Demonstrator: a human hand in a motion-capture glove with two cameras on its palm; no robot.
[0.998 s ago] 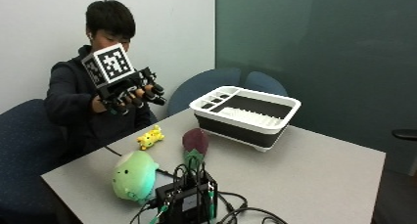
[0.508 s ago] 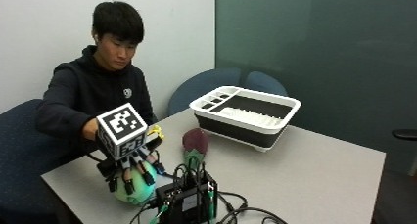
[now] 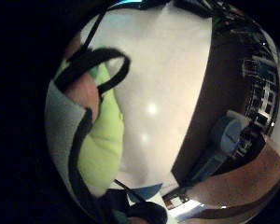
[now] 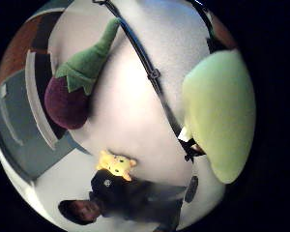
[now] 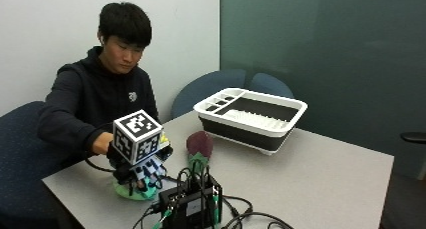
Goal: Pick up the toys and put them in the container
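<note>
- Closest to us: a black box w/ wires [image 5: 190,206] sits at the near edge of the table [image 5: 319,179]. Not part of the job.
- Right behind it: the gloved right hand [image 5: 143,171] is down on the green plush toy [image 5: 136,191], fingers pointing down over it. Palm views show the green plush right by the palm, one finger [image 3: 84,93] lying against it. Can't tell if the fingers are closed round it yet or just resting on top.
- Next: the eggplant plush [image 5: 198,145] lies on the table just beside the hand, purple w/ a green top.
- By the person's side: a small yellow plush [image 4: 117,165], mostly hidden behind the glove in the outside view.
- Far end: the dish rack tub [image 5: 251,118], white rim, dark sides. No toys seen in it.
- Step now, I think: grabbing toy no. 1, the green one. All 3 toys are on the table, so the job has barely begun.
- Next move prob needs: curl fingers round the soft toy, lift, carry it past the eggplant to the tub, let go inside.
</note>
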